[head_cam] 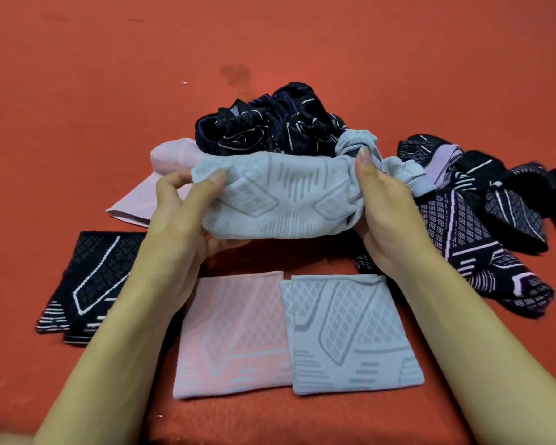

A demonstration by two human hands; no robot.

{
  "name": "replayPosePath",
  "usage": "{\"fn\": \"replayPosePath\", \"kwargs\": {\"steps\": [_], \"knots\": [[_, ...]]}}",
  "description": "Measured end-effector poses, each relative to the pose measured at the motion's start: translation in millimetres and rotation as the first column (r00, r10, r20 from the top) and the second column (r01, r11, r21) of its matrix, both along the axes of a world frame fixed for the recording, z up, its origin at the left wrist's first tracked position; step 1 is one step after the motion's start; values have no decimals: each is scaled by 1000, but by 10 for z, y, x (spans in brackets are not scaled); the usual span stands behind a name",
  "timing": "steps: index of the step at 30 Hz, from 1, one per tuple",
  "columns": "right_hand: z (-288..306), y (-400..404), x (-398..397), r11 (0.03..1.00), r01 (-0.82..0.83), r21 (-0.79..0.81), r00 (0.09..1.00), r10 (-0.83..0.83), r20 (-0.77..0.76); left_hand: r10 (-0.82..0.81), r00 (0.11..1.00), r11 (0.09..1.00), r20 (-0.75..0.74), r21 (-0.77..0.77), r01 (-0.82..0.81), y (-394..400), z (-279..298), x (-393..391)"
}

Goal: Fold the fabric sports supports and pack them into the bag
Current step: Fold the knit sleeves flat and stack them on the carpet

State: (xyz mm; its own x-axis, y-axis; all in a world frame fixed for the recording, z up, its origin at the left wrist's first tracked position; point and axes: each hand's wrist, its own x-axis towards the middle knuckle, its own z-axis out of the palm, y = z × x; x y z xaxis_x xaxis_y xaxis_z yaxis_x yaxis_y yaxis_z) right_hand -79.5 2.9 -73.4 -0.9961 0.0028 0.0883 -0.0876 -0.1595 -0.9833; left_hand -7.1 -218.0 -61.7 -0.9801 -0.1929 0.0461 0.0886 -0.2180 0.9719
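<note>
Both hands hold a light blue fabric support (280, 194) stretched between them above the red surface. My left hand (180, 216) pinches its left end with thumb on top. My right hand (382, 213) grips its bunched right end. Below them lie two folded supports side by side: a pink one (235, 335) and a light blue one (350, 335). A folded black support (90, 284) lies to the left. No bag is in view.
A heap of dark crumpled supports (270, 123) sits behind the hands, with a pale pink one (161, 181) beside it at the left. More black and purple-lined supports (482, 220) lie spread at the right. The red cloth surface (109, 75) stretches beyond.
</note>
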Motion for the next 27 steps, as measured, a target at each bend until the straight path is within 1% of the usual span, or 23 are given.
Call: {"fn": "replayPosePath", "kwargs": {"steps": [2,5,9,11,13,16,18,20,24,27], "knots": [[-10,8,2,999,-28,-20,999,28,-21,3,1000,1000,-3,-29,-3,9,9,9],[-16,25,1,1000,-23,9,998,23,-61,-20,1000,995,-6,-94,20,11,-5,7],[-1,76,-21,998,45,37,995,-42,-96,78,996,986,-34,-145,-82,-21,0,19],[13,105,-36,996,76,48,990,-70,-125,116,992,985,-48,-122,-121,-49,-1,8],[-12,132,-80,992,116,48,984,-109,-142,117,993,992,-20,-36,-118,-45,35,15],[-5,156,-80,977,212,-5,973,-211,-94,83,996,996,33,36,-84,-25,66,32],[31,170,-56,976,218,-1,973,-218,-70,56,998,998,29,32,-57,-24,64,30],[61,166,-30,975,218,41,973,-214,-89,55,998,998,25,24,-56,-22,60,35],[28,156,-34,954,272,122,950,-247,-191,95,995,995,15,12,-95,-2,74,58],[-11,190,-61,937,303,176,936,-258,-239,145,989,989,6,-10,-145,-21,68,40]]}}
